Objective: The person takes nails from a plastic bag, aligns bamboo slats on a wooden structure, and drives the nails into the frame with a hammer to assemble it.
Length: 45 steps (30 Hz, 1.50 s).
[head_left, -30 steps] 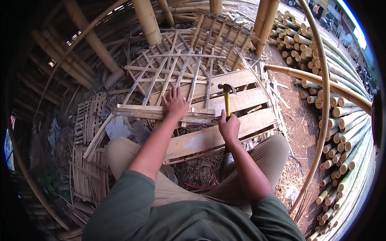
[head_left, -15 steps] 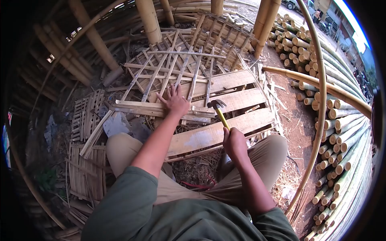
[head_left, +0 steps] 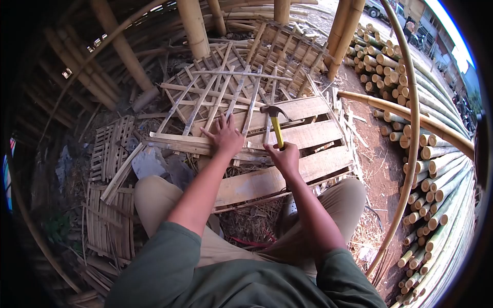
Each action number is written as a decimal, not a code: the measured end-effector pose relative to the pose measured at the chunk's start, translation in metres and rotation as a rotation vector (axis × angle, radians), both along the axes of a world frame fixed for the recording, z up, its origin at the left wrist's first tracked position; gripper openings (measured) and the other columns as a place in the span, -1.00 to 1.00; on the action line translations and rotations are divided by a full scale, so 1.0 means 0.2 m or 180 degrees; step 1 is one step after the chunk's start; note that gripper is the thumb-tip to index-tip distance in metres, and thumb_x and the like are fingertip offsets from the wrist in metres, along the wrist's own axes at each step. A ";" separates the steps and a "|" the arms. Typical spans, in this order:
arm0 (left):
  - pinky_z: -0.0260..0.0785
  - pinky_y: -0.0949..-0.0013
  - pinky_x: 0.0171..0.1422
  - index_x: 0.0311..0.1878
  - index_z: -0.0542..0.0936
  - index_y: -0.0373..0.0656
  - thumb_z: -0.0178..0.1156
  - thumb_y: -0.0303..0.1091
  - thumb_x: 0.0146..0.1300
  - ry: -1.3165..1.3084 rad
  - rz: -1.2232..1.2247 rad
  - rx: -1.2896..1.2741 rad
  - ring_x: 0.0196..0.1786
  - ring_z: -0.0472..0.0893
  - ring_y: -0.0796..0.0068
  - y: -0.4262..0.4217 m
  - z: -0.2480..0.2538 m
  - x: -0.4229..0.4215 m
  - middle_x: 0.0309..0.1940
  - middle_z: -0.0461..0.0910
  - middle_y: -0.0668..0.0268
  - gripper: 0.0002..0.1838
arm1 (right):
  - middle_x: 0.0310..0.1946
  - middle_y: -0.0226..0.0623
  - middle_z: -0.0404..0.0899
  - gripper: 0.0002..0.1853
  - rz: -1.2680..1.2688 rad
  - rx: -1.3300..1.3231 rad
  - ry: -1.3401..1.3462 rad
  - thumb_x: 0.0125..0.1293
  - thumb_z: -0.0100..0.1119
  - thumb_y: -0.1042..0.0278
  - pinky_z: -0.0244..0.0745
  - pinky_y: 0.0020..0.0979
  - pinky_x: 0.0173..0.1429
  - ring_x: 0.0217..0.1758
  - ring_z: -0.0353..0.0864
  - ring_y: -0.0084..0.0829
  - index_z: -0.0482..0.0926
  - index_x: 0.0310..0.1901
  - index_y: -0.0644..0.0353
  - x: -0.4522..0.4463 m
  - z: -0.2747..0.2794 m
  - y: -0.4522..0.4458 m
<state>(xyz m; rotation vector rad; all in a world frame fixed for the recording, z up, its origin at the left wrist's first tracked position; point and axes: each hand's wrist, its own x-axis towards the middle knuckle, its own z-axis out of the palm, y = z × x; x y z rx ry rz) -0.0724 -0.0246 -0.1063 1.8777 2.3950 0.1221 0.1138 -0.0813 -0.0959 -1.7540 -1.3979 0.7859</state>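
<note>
Across a low platform of spaced planks (head_left: pixel 313 134), a lattice (head_left: pixel 238 91) of thin bamboo strips is laid, its near edge bordered by long slats (head_left: pixel 179 141). These slats are covered in part by the left hand (head_left: pixel 226 139), set palm down with its fingers spread apart. By the right hand (head_left: pixel 284 156) a claw hammer (head_left: pixel 277 132) is gripped, fingers closed around its yellow handle. The hammer is held head up and slightly tilted, its head at the lattice's near right corner — whether a strip is touched by it cannot be told. The two hands are placed near each other but apart.

Narrow dark gaps are left between the planks, and the front plank's edge is set close before the bent right knee (head_left: pixel 346 199). To the right, a strip of reddish soil (head_left: pixel 377 158), strewn with chips, is bounded by stacked bamboo poles (head_left: pixel 436 169) — and is crossed by a slanting pole (head_left: pixel 385 100). To the left, slatted panels (head_left: pixel 110 220) are crowded together. At the far side, room is limited by upright posts (head_left: pixel 192 28). Lettering on the hammer, if any, cannot be made out.
</note>
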 end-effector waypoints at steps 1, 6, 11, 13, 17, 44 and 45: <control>-0.62 -0.57 0.43 0.57 -0.03 0.16 -0.21 -0.16 0.37 0.0026 -0.0007 -0.0017 0.61 -0.08 0.33 -0.01 0.01 0.00 0.60 -0.17 0.33 -0.32 | -0.64 -0.02 0.59 -0.48 0.0009 -0.0015 0.0011 0.03 0.51 -0.01 0.52 -0.23 -0.31 -0.53 0.67 -0.20 0.65 -0.37 0.43 0.00 -0.01 0.01; -0.60 -0.57 0.43 0.57 -0.03 0.16 -0.20 -0.16 0.37 0.0072 0.0006 0.0110 0.61 -0.07 0.33 -0.01 -0.02 0.01 0.59 -0.15 0.32 -0.32 | -0.53 0.10 0.60 -0.73 0.0279 0.0305 -0.0443 0.20 0.30 0.25 0.51 -0.07 -0.25 -0.42 0.62 0.10 0.64 -0.35 0.36 -0.05 -0.04 0.03; -0.61 -0.56 0.44 0.57 -0.03 0.16 -0.15 -0.17 0.35 0.0044 -0.0022 0.0089 0.60 -0.07 0.26 -0.01 0.00 0.01 0.59 -0.15 0.30 -0.29 | -0.45 0.18 0.59 -0.76 0.0446 0.0287 -0.0947 0.22 0.22 0.31 0.51 0.00 -0.19 -0.32 0.62 0.16 0.58 -0.38 0.39 -0.07 -0.02 0.01; -0.61 -0.57 0.43 0.57 -0.03 0.16 -0.14 -0.16 0.34 0.0028 -0.0022 0.0067 0.60 -0.07 0.26 -0.01 -0.01 0.00 0.59 -0.14 0.29 -0.29 | -0.47 0.18 0.59 -0.77 0.0405 0.0371 -0.0708 0.20 0.22 0.35 0.51 -0.02 -0.20 -0.34 0.61 0.16 0.56 -0.41 0.42 -0.07 -0.03 0.02; -0.61 -0.57 0.43 0.56 -0.02 0.14 -0.12 -0.16 0.34 -0.0079 0.0015 -0.0009 0.60 -0.06 0.24 -0.01 0.01 0.00 0.58 -0.09 0.26 -0.28 | -0.51 0.16 0.58 -0.76 0.0279 0.0526 -0.0266 0.19 0.23 0.37 0.50 -0.08 -0.25 -0.40 0.62 0.11 0.56 -0.43 0.44 -0.05 -0.03 0.03; -0.82 -0.52 0.36 0.57 -0.12 -0.09 0.26 0.66 -0.41 -0.0385 -0.0819 -0.0766 0.63 -0.33 0.32 0.03 0.07 0.02 0.60 -0.23 0.15 0.54 | -0.54 0.09 0.60 -0.65 0.0355 0.0188 0.0182 0.22 0.28 0.23 0.50 -0.18 -0.30 -0.45 0.67 -0.08 0.60 -0.39 0.46 0.03 -0.12 0.05; -0.84 -0.54 0.34 0.57 -0.12 -0.08 0.30 0.63 -0.41 -0.0486 -0.0710 -0.0787 0.64 -0.32 0.35 0.02 0.07 0.02 0.60 -0.21 0.15 0.54 | -0.56 0.11 0.58 -0.64 0.0260 0.0101 0.0057 0.24 0.24 0.22 0.47 -0.16 -0.32 -0.46 0.65 -0.06 0.58 -0.42 0.47 0.04 -0.07 0.04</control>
